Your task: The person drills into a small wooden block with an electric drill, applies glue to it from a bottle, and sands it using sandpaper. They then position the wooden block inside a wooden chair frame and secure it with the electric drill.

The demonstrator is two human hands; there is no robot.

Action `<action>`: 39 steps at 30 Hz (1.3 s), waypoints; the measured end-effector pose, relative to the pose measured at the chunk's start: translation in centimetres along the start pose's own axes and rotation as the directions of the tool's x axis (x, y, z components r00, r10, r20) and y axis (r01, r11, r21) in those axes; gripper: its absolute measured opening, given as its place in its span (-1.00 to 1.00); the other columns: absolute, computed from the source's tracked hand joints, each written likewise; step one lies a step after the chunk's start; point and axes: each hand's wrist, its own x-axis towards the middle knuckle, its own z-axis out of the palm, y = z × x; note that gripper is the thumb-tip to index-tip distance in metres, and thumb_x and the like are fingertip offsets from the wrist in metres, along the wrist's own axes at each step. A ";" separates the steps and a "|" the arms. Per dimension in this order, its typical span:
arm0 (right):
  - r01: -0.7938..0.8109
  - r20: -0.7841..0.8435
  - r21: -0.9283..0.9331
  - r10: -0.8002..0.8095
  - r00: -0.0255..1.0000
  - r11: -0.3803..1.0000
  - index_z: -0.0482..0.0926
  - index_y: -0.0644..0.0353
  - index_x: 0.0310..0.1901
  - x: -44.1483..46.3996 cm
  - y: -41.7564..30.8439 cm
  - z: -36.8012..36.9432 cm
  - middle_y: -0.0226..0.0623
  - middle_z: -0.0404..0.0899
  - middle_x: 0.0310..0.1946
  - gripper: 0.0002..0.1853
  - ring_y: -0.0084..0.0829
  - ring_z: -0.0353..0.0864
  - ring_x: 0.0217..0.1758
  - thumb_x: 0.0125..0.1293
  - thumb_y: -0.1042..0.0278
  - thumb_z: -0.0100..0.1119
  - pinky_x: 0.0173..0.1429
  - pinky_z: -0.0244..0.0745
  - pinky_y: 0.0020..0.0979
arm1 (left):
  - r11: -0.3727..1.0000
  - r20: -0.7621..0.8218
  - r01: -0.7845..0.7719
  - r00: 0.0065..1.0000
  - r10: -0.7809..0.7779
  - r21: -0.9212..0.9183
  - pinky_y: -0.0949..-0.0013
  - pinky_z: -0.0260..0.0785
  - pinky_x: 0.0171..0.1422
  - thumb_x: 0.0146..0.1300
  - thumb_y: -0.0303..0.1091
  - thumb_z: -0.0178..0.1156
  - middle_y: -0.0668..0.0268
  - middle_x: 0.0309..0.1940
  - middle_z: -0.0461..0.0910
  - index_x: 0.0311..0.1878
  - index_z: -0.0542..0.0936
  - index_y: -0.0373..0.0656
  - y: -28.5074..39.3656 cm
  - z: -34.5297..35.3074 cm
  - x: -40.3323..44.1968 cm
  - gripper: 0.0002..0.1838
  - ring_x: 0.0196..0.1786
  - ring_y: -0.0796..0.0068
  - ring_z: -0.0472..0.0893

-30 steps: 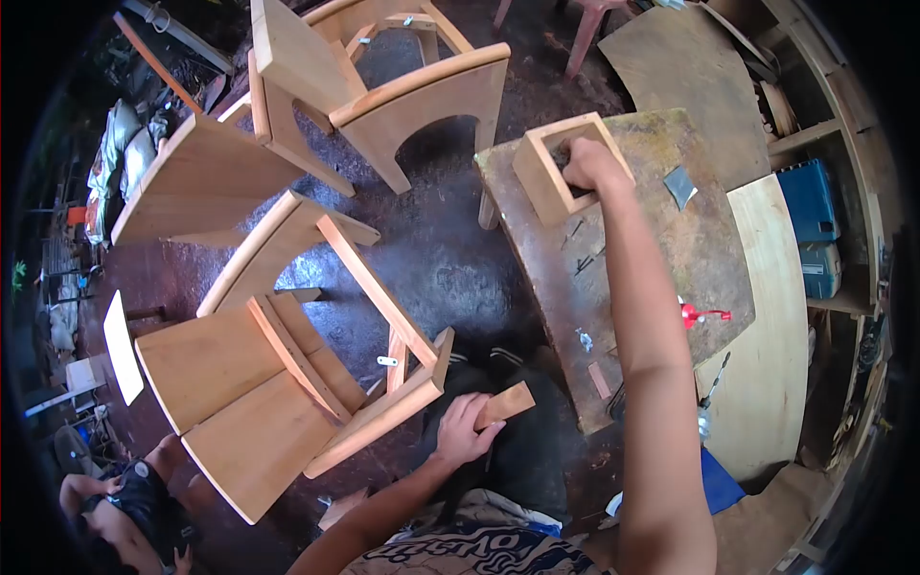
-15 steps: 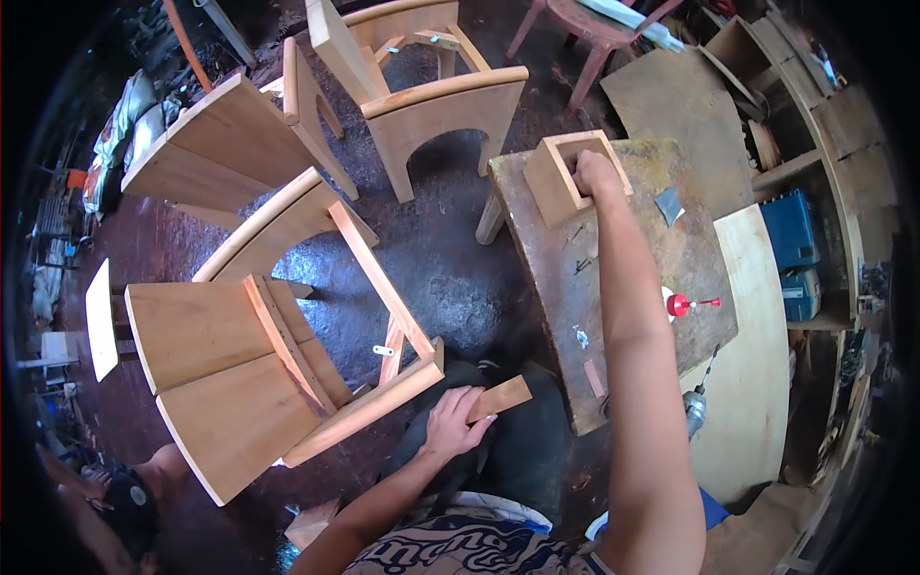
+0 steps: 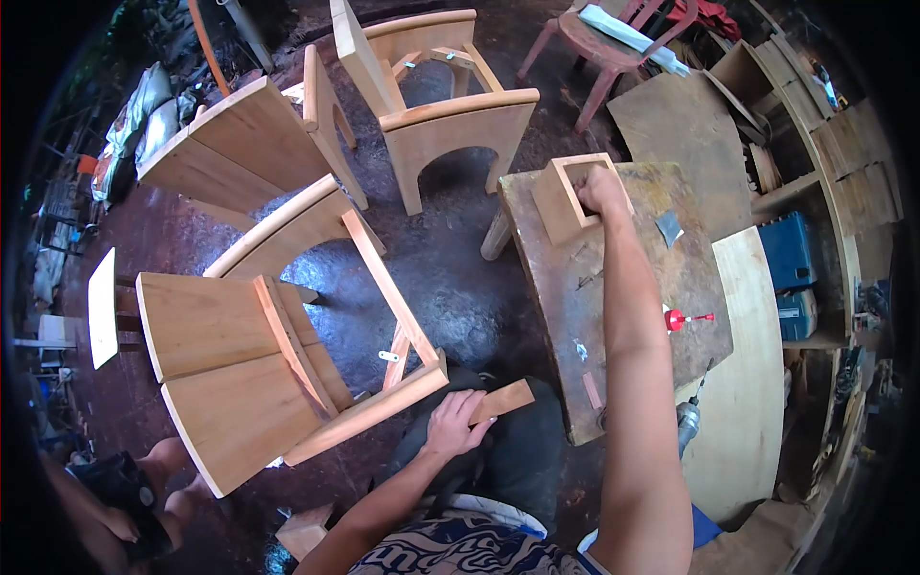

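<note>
My left hand (image 3: 456,424) rests on my lap, its fingers closed round a small flat wooden block (image 3: 504,402). Out in front, my right hand (image 3: 602,191) reaches into the open top of a wooden box (image 3: 558,205) on the worn worktable (image 3: 628,287). Its fingers are curled, and the box and the hand itself hide what they hold, if anything. Close to my right forearm stands a bottle with a red cap and nozzle (image 3: 677,319). Left of my lap, an unfinished wooden chair (image 3: 240,374) lies tipped, its frame and a white metal bracket (image 3: 388,356) showing.
More wooden chairs (image 3: 460,139) stand ahead on the dark floor. A drill (image 3: 688,422) lies by the table's right edge, beside a pale plywood sheet (image 3: 743,383). Blue cases (image 3: 788,251) fill a shelf at right. Another person's legs (image 3: 168,479) show at lower left.
The head view has shifted slightly, so the table and chairs sit a little lower. My right hand stays in the box, and my left hand still holds the block.
</note>
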 end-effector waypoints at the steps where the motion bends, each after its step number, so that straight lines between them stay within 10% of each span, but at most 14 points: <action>1: -0.006 0.006 -0.003 0.006 1.000 1.000 0.79 0.10 -0.35 -0.3 -0.2 -1.2 0.01 0.72 -0.35 -0.84 -0.11 0.77 -0.22 -0.01 0.42 0.29 -0.05 0.64 -0.20 | 1.000 0.002 0.006 1.000 -0.006 -0.003 0.15 0.52 0.08 0.08 -0.17 0.46 0.17 0.01 0.58 0.15 0.58 -0.13 0.0 0.0 0.1 -0.44 0.01 0.09 0.61; 9: -0.164 0.195 0.409 0.089 0.977 0.898 0.73 0.22 -0.48 -5.7 2.1 -16.3 -0.30 0.68 -0.59 -0.95 -0.49 0.69 -0.52 -0.02 0.50 0.30 -0.39 0.59 -0.38 | 0.999 -0.037 -0.002 0.999 0.000 -0.041 0.11 0.50 0.10 0.03 -0.21 0.50 0.13 -0.03 0.59 0.11 0.57 -0.19 0.0 0.2 0.0 -0.43 -0.02 0.05 0.60; 14: -0.290 0.384 0.209 0.194 0.903 0.934 0.74 0.26 -0.45 -12.5 2.1 -13.0 -0.16 0.72 -0.53 -0.90 -0.35 0.74 -0.48 0.06 0.47 0.25 -0.32 0.64 -0.31 | 0.999 -0.044 -0.031 0.999 0.029 -0.037 0.11 0.50 0.10 0.07 -0.20 0.47 0.15 -0.02 0.59 0.13 0.57 -0.18 0.0 0.3 -0.1 -0.44 -0.02 0.05 0.60; 19: -0.224 0.169 -0.068 0.233 0.958 0.972 0.77 0.21 -0.31 -14.4 2.8 -1.7 0.03 0.74 -0.34 -0.82 -0.10 0.78 -0.23 0.06 0.43 0.24 -0.07 0.66 -0.19 | 0.999 -0.060 -0.045 0.997 0.044 -0.007 0.11 0.50 0.09 0.09 -0.21 0.45 0.17 -0.01 0.59 0.14 0.56 -0.17 0.4 0.1 -0.2 -0.45 -0.02 0.05 0.59; 25: -0.248 -0.061 0.282 0.276 0.959 0.927 0.77 0.15 -0.10 -20.8 -0.3 -5.6 0.09 0.71 -0.15 -0.71 0.00 0.73 0.00 0.16 0.35 0.19 0.15 0.59 -0.14 | 0.998 -0.068 -0.060 0.996 0.059 -0.012 0.08 0.48 0.11 0.10 -0.22 0.43 0.16 0.00 0.58 0.13 0.54 -0.16 1.1 0.4 -0.7 -0.48 0.01 0.03 0.58; 31: 0.047 -0.242 0.579 0.117 0.963 0.814 0.73 0.16 -0.04 -40.4 -2.3 -9.0 -0.09 0.75 -0.28 -0.75 -0.26 0.77 -0.20 0.35 0.30 0.18 -0.06 0.60 -0.32 | 0.995 -0.083 -0.095 0.992 0.092 -0.026 0.04 0.46 0.15 0.13 -0.22 0.41 0.11 0.01 0.57 0.14 0.52 -0.20 1.7 0.6 -1.9 -0.47 0.07 -0.01 0.57; 39: -0.453 0.015 0.469 0.507 0.862 0.758 0.75 0.23 -0.12 -68.0 4.3 -8.1 -0.27 0.76 -0.35 -0.80 -0.48 0.73 -0.28 0.29 0.44 0.19 -0.10 0.60 -0.40 | 0.994 -0.125 -0.098 0.988 0.092 -0.041 0.06 0.42 0.23 0.16 -0.21 0.38 0.13 0.02 0.55 0.16 0.51 -0.16 2.2 0.0 -4.1 -0.49 0.11 0.01 0.54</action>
